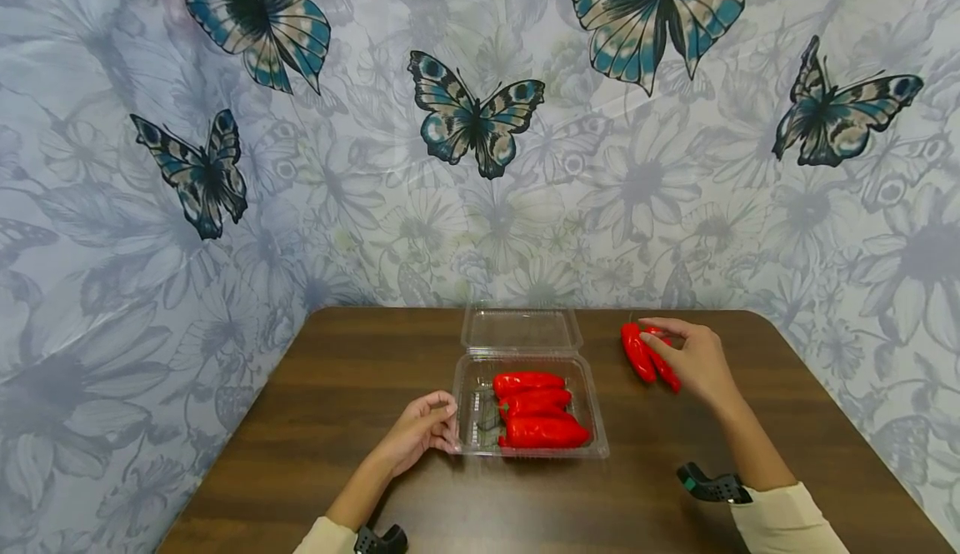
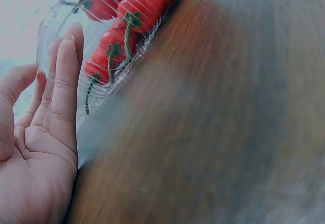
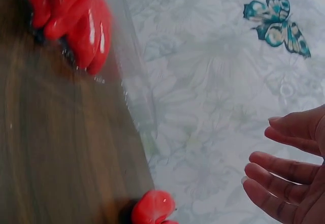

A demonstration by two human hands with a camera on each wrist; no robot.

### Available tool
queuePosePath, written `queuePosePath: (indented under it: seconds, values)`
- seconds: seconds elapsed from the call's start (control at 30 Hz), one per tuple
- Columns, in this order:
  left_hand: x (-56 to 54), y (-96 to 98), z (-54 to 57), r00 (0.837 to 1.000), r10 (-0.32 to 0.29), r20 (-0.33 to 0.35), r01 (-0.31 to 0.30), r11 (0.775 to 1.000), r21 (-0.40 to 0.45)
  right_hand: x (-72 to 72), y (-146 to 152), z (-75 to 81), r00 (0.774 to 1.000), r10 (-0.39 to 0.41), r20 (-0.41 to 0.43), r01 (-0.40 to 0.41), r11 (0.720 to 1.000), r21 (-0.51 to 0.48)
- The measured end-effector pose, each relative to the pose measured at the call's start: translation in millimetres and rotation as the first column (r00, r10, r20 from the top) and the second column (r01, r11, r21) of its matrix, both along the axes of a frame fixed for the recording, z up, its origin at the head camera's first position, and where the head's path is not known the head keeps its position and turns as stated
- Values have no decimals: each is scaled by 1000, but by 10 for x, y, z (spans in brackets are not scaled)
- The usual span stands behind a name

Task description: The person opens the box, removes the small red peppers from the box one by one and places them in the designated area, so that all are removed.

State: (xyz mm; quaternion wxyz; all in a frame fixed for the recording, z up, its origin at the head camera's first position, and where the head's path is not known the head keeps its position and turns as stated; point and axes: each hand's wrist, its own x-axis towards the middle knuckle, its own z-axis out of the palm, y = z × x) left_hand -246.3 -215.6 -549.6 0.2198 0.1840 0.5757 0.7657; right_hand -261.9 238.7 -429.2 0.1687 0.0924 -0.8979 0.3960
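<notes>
Several glossy red peppers [image 1: 536, 404] lie crosswise in a clear plastic clamshell box [image 1: 474, 437], its lid [image 1: 521, 329] folded back. In the left wrist view, green stems show on the peppers [image 2: 137, 10] through the ribbed wall. My left hand [image 1: 423, 433] is at the box's left side, its long fingers extended against the wall and the thumb near the rim. Over more red peppers [image 1: 637, 354] on the right of the table, my right hand [image 1: 697, 361] reaches down. The right wrist view shows its fingers spread with nothing between them, apart from a pepper [image 3: 153, 207].
A brown wooden table [image 1: 337, 387] carries everything; its back edge meets a wall hanging [image 1: 360, 204] printed with flowers and butterflies. Dark bands [image 1: 712, 485] circle both wrists. The raised lid stands behind the box, close to the table's back edge.
</notes>
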Motion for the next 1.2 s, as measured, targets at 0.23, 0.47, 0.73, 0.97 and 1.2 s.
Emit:
queuePosePath:
  seconds: [0.23, 0.47, 0.73, 0.97, 1.2]
  values:
    - [0, 6, -1, 999, 30, 28, -29, 999, -20, 78, -139, 114, 998, 59, 26, -58, 998, -12]
    - [-6, 5, 2, 1000, 17, 20, -17, 1000, -15, 155, -257, 156, 992, 124, 3, -124, 992, -2]
    - [7, -6, 15, 1000, 6, 16, -6, 1000, -7, 259, -440, 108, 968, 250, 17, -249, 967, -49]
    - [-10, -15, 3, 1000, -2, -4, 2, 1000, 3, 305, -626, 89, 926, 377, 19, -374, 922, -100]
    - [-16, -13, -15, 1000, 5, 7, -5, 1000, -5, 325, -757, -14, 898, 439, -5, -438, 896, -78]
